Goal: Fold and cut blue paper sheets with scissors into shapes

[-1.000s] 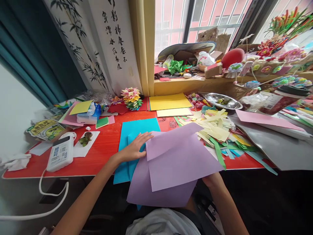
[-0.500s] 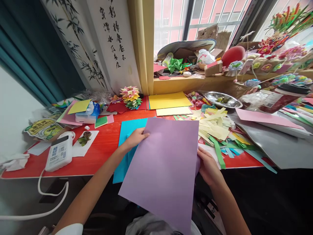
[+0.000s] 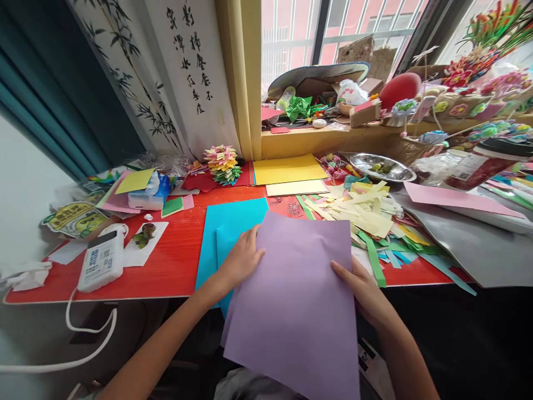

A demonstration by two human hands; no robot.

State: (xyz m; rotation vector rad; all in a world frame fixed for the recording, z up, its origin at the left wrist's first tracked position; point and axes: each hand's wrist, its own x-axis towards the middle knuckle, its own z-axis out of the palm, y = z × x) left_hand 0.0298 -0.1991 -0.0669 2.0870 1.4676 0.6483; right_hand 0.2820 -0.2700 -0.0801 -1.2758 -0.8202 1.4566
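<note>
Between my hands, over the table's front edge, is purple paper; a second purple edge shows along its left side, so more than one sheet appears to be there. My left hand grips the upper left edge, its fingers mostly behind the paper. At the upper right edge my right hand is closed on it, thumb on the front face. Blue paper lies on the table to the left, partly under my left hand and the purple paper.
Cut paper strips are heaped right of the purple paper. Yellow sheets and a folded-paper stack lie at the back. A white power box with a cable sits left. A metal bowl and a lidded cup stand right.
The purple paper has moved right and down and turned more upright, uncovering more blue paper. My left hand moved right along with it; my right thumb now shows on its front.
</note>
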